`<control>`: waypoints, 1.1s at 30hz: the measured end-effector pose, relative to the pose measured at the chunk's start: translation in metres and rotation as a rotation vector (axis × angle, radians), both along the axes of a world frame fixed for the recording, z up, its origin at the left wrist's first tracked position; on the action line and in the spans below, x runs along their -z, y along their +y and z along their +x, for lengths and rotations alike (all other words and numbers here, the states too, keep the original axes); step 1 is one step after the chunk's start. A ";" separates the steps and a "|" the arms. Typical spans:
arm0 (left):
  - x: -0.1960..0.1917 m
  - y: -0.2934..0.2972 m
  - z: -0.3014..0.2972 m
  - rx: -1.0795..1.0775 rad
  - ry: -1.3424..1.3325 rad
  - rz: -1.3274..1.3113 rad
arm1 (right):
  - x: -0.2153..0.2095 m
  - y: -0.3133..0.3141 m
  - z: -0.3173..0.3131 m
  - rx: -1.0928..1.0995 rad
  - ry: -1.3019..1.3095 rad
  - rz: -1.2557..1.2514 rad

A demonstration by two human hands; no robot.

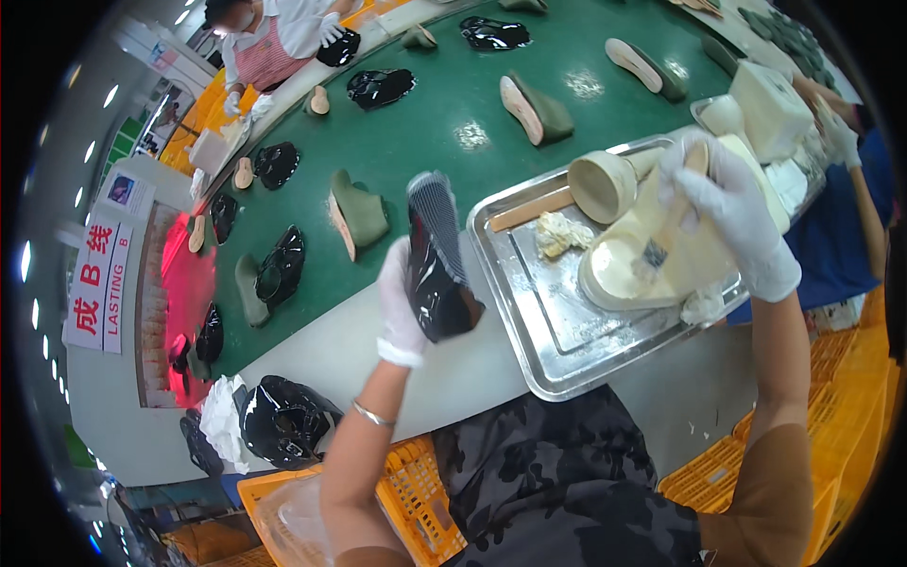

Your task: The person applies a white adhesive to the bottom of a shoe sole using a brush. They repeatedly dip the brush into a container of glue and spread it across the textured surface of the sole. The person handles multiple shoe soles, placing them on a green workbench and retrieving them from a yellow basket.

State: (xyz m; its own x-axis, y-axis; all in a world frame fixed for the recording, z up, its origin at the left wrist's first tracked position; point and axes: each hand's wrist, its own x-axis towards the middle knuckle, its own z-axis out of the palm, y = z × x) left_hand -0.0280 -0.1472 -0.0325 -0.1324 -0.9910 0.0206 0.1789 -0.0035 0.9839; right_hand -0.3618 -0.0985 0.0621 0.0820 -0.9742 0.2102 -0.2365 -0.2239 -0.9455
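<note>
My left hand (398, 298), in a white glove, grips a glossy black shoe upper (444, 307) with a finely striped lining, held upright above the table edge. My gloved right hand (727, 194) is closed on a brush (655, 251), whose tip points down into a cream plastic container (605, 295) of pale liquid. That container stands in a metal tray (535, 364). Beside it in the tray are a round cream cup (599, 189), a flat wooden strip (531, 211) and a crumpled yellowish lump (563, 235).
A green work surface (444, 146) carries several black uppers and green shoe lasts (359, 213) with pale soles. Another black upper (283, 416) lies at my left by white cloth (223, 420). A co-worker (279, 57) stands across; another's gloved hand (835, 137) is at right. Orange crates (420, 491) sit below.
</note>
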 end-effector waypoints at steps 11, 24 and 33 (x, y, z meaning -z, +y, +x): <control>-0.002 -0.167 0.029 -0.249 -1.599 -0.372 | -0.010 -0.002 0.001 -0.058 -0.010 0.154; 0.029 -0.095 0.044 -0.350 -1.415 -0.703 | -0.011 0.002 0.005 0.016 0.014 0.208; 0.070 0.038 0.049 -0.098 -1.313 -0.769 | -0.005 0.004 0.011 0.021 0.045 0.077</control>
State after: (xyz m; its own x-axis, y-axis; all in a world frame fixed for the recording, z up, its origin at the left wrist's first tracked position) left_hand 0.0207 -0.1092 -0.1027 -0.4033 -0.8007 0.4429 -0.8265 0.5265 0.1993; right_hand -0.3508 -0.0941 0.0673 0.0685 -0.9890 0.1309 -0.2827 -0.1451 -0.9482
